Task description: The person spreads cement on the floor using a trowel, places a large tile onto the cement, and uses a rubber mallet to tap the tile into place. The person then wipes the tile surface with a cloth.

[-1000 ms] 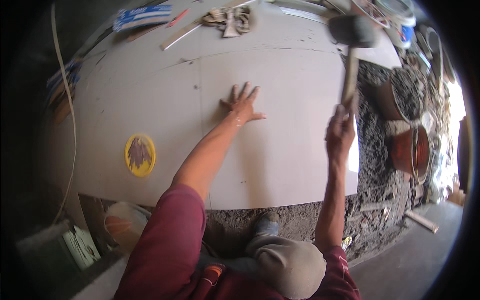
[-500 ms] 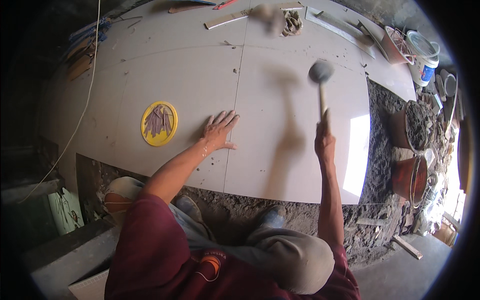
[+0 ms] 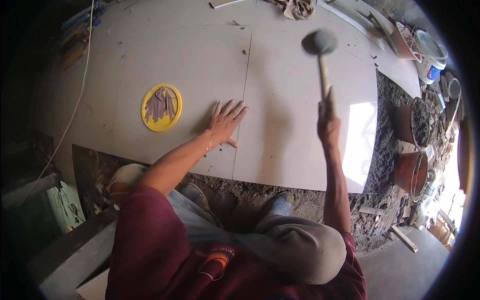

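Observation:
My right hand [image 3: 328,122] is closed round the wooden handle of a rubber mallet [image 3: 320,42] with a dark grey head. The mallet is held above a large pale floor tile [image 3: 305,145], and its head is a little blurred. A soft shadow falls on the tile to its left. My left hand [image 3: 227,121] lies flat with fingers spread, beside and partly over the straight joint between this tile and the one to its left. Left of that hand, a round yellow lid [image 3: 161,125] holds several thin brownish strips.
Rough grey mortar [image 3: 387,115] borders the tile on the right and along the near side by my feet. Buckets [image 3: 411,172] and a white pail [image 3: 431,67] stand along the right. A crumpled cloth [image 3: 299,9] lies at the far side; a cable [image 3: 86,75] hangs at left.
The view has shifted slightly, so the far things sit higher in the picture. My right hand has moved a little farther out with the mallet. My left hand stays flat by the joint.

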Demonstrator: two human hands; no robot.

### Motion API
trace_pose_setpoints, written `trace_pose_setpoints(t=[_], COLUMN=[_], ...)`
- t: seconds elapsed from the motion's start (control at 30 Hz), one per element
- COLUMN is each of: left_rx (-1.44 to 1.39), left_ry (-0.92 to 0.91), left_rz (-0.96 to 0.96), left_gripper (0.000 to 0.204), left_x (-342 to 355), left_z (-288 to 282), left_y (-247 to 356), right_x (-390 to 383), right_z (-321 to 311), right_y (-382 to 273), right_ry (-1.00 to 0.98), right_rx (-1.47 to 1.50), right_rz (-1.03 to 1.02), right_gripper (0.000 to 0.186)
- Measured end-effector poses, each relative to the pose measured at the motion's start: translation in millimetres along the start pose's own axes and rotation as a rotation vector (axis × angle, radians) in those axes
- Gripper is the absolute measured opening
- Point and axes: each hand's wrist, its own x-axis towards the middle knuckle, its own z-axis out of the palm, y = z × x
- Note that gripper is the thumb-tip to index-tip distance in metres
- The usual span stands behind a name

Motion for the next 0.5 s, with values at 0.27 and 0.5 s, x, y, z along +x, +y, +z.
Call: trace_pose_setpoints(t=[0.27,0.5], left_rx=[0.035,0.102], left_ry=[0.052,0.029], left_rz=[0.019,0.017], left_gripper=[0.133,0.131], left_x=[1.3,1.9], left_z=[12.5,11.8], left_y=[-2.3,2.7], right_x=[-32.8,-54.1], right_z=[7.2,-21.4], right_y=[-20.2,-12.3], right_ry=[0.105,0.072], right_rx=[0.054,0.123], right_rz=[-0.039,-0.074], right_gripper=[0.060,0.057])
